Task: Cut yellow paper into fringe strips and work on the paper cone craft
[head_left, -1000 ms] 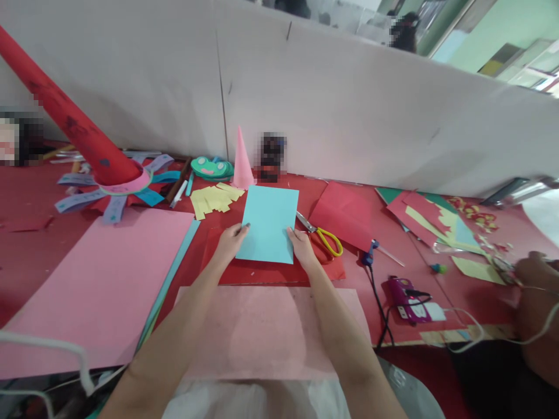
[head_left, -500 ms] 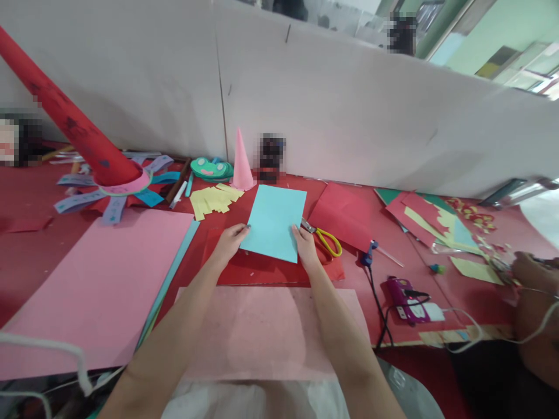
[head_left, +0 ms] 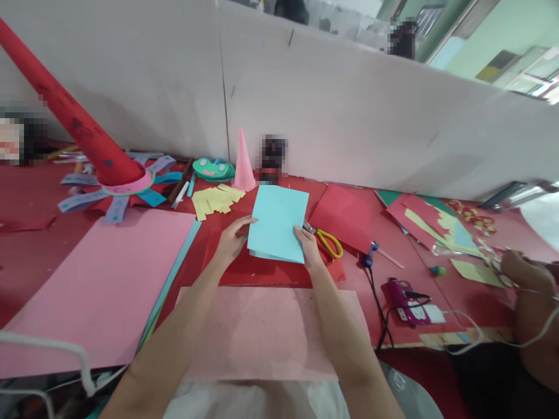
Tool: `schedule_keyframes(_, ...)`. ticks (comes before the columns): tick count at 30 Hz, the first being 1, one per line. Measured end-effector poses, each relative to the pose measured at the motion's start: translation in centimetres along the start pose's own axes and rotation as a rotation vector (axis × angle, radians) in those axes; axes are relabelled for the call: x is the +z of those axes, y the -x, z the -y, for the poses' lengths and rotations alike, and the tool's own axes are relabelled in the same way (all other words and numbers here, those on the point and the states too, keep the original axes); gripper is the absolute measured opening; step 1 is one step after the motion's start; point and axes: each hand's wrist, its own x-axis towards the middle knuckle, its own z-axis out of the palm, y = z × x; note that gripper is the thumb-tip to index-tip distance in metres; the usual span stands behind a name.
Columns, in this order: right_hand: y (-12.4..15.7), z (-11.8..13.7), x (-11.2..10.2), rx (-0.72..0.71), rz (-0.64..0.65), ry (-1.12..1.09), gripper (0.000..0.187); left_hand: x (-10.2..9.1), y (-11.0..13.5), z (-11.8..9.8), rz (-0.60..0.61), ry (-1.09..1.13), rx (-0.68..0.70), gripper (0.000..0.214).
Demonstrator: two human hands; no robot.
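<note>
A folded sheet of light blue paper (head_left: 279, 224) is held up over the red work surface, its lower edge showing a second layer slightly apart. My right hand (head_left: 309, 247) grips its right edge, thumb on the front face. At the left edge, my left hand (head_left: 231, 238) has curled fingers on the paper, partly hidden behind it. Scissors with yellow handles (head_left: 329, 243) lie just beyond my right hand. Yellow fringed paper strips (head_left: 213, 201) and a pink paper cone (head_left: 244, 166) stand or lie behind my left hand.
Large pink sheets (head_left: 109, 279) lie at left below a red cone (head_left: 87, 128) with paper strips. Red paper (head_left: 343, 215), a blue plug (head_left: 370, 256) and a purple power strip (head_left: 408, 302) are at right. Another person's hand (head_left: 526, 270) works at the far right.
The light blue paper has shifted slightly right and its lower edge has parted into two layers. My left hand's fingers have moved up along its left edge. The other person's hand moved slightly left.
</note>
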Motion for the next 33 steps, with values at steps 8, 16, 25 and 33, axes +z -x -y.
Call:
schedule_keyframes(8, -0.04, 0.06, -0.02, 0.040, 0.027, -0.071, 0.037, -0.14, 0.16, -0.35, 0.000, -0.067, -0.003, 0.024)
schedule_keyframes(16, 0.37, 0.02, -0.12, -0.022, 0.312, 0.094, 0.024, -0.12, -0.31, -0.32, -0.122, -0.030, -0.064, 0.032)
schedule_keyframes(25, -0.08, -0.26, 0.11, -0.049, 0.272, 0.062, 0.031, -0.40, -0.25, -0.39, -0.258, 0.108, -0.128, 0.027)
schedule_keyframes(33, -0.41, -0.16, 0.20, 0.037, 0.385, -0.012, 0.062, -0.69, -0.30, -1.02, -0.377, 0.051, -0.134, 0.025)
